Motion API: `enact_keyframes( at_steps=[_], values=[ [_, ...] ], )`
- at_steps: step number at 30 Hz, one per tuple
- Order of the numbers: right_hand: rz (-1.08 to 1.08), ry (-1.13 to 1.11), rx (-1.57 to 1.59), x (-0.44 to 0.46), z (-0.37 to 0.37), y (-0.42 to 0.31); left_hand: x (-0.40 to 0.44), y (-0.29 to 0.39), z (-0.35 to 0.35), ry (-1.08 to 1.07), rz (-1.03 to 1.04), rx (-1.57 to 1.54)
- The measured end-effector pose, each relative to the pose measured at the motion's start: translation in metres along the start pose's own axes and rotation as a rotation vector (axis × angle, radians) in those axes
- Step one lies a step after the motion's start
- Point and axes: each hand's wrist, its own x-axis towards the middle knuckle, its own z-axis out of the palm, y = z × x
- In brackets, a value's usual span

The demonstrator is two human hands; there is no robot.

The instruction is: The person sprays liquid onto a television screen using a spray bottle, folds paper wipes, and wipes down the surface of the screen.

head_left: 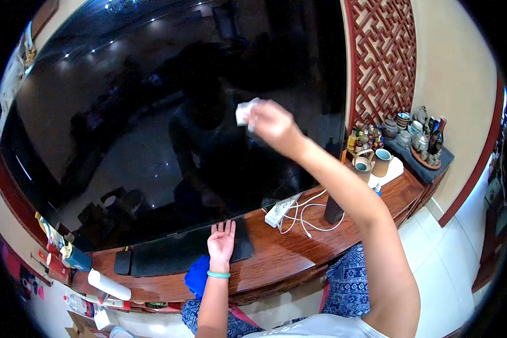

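A crumpled white tissue (245, 112) is pinched in the fingers of my right hand (273, 128), raised before the dark screen of a large television (124, 141). The hand is slightly blurred, and I cannot tell whether the tissue touches the glass. Lower down, my left hand (221, 246) is open, palm up, with its fingers stretched toward the television's bottom edge. A green bangle (218, 275) circles that wrist. Beside the left forearm, a bright blue cloth (197, 277) hangs at the front edge of the wooden cabinet (290, 253).
A white power strip (279, 213) with tangled cables lies on the cabinet. To the right stand two cups (382, 162), small bottles (363, 138) and a tray (425, 160) of pottery. A white paper roll (110, 285) and a blue box (76, 258) are at the left.
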Motion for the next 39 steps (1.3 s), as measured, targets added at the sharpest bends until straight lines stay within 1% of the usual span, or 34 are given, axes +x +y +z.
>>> enact_keyframes(
  at_steps=[1, 3, 4, 5, 7, 8, 9, 10, 11, 13, 14, 15, 16, 18, 19, 21, 22, 23, 25, 27, 28, 30, 31, 32, 33, 35, 37, 38, 39],
  values=[
    [-0.076, -0.215, -0.039, -0.017, -0.003, -0.011, 0.001, 0.0, 0.0, -0.008, -0.003, -0.015],
    [-0.16, -0.374, -0.075, -0.028, -0.015, -0.006, 0.0, -0.001, 0.003, -0.017, -0.012, -0.003],
    [-0.186, -0.439, -0.119, -0.016, -0.029, 0.002, -0.001, -0.002, 0.006, 0.006, 0.0, -0.001],
    [-0.192, -0.308, -0.12, -0.013, -0.034, 0.021, -0.002, -0.002, 0.007, 0.03, 0.014, 0.001],
    [-0.003, -0.143, -0.259, 0.015, -0.059, 0.054, 0.002, 0.0, 0.0, -0.006, -0.013, -0.009],
    [-0.009, 0.048, -0.315, 0.029, -0.066, 0.078, 0.001, 0.0, 0.001, 0.0, -0.006, -0.002],
    [0.157, 0.118, -0.342, 0.038, -0.073, 0.095, 0.001, 0.0, 0.003, 0.004, 0.005, 0.003],
    [0.207, 0.193, -0.468, 0.051, -0.079, 0.104, -0.002, -0.001, 0.007, 0.046, 0.012, 0.015],
    [0.318, 0.257, -0.493, 0.061, -0.079, 0.11, -0.002, -0.001, 0.009, 0.043, 0.015, 0.016],
    [0.432, 0.389, -0.454, 0.076, -0.063, 0.109, -0.003, -0.001, 0.009, 0.041, 0.014, 0.029],
    [0.487, 0.429, -0.353, 0.078, -0.052, 0.099, -0.002, 0.0, 0.004, -0.018, -0.002, 0.017],
    [0.356, 0.406, -0.417, 0.077, -0.042, 0.095, -0.002, 0.0, 0.004, -0.02, -0.005, 0.017],
    [0.314, 0.352, -0.332, 0.073, -0.029, 0.081, -0.003, 0.0, 0.006, -0.001, 0.0, 0.029],
    [0.09, 0.211, -0.171, 0.064, -0.01, 0.056, -0.004, -0.001, 0.01, 0.011, 0.005, 0.047],
    [0.052, 0.139, -0.145, 0.056, -0.004, 0.043, -0.005, -0.002, 0.011, 0.011, 0.001, 0.047],
    [-0.025, -0.074, -0.164, 0.05, -0.018, 0.04, -0.005, -0.001, 0.011, 0.032, 0.012, 0.029],
    [-0.054, -0.119, -0.184, 0.051, -0.026, 0.05, -0.004, -0.001, 0.01, 0.026, 0.009, 0.031],
    [-0.078, -0.069, -0.24, 0.054, -0.036, 0.063, -0.003, -0.001, 0.01, 0.025, 0.008, 0.034],
    [-0.03, 0.075, -0.373, 0.062, -0.06, 0.095, -0.003, -0.001, 0.009, 0.021, 0.009, 0.046],
    [0.161, 0.225, -0.481, 0.068, -0.087, 0.114, -0.003, -0.001, 0.009, 0.019, 0.01, 0.045],
    [0.16, 0.224, -0.481, 0.065, -0.086, 0.112, -0.003, -0.001, 0.009, 0.018, 0.013, 0.044],
    [0.382, 0.226, -0.428, 0.051, -0.081, 0.101, -0.004, -0.001, 0.011, 0.025, 0.02, 0.047],
    [0.336, 0.209, -0.361, 0.041, -0.073, 0.089, -0.004, -0.002, 0.012, 0.029, 0.022, 0.054],
    [0.265, 0.143, -0.257, 0.028, -0.066, 0.074, -0.004, -0.002, 0.012, 0.031, 0.016, 0.054],
    [0.133, 0.087, -0.255, 0.013, -0.06, 0.059, -0.004, -0.001, 0.011, 0.027, 0.011, 0.046],
    [0.105, -0.1, -0.222, -0.007, -0.066, 0.041, -0.005, -0.002, 0.013, 0.021, 0.007, 0.041],
    [0.088, -0.069, -0.256, -0.008, -0.079, 0.063, -0.009, -0.004, 0.021, 0.088, 0.018, 0.061],
    [0.13, -0.002, -0.281, -0.002, -0.084, 0.078, -0.007, -0.003, 0.019, 0.085, 0.019, 0.062],
    [0.127, 0.072, -0.381, 0.013, -0.095, 0.092, -0.005, -0.002, 0.016, 0.057, 0.012, 0.059]
  ],
)
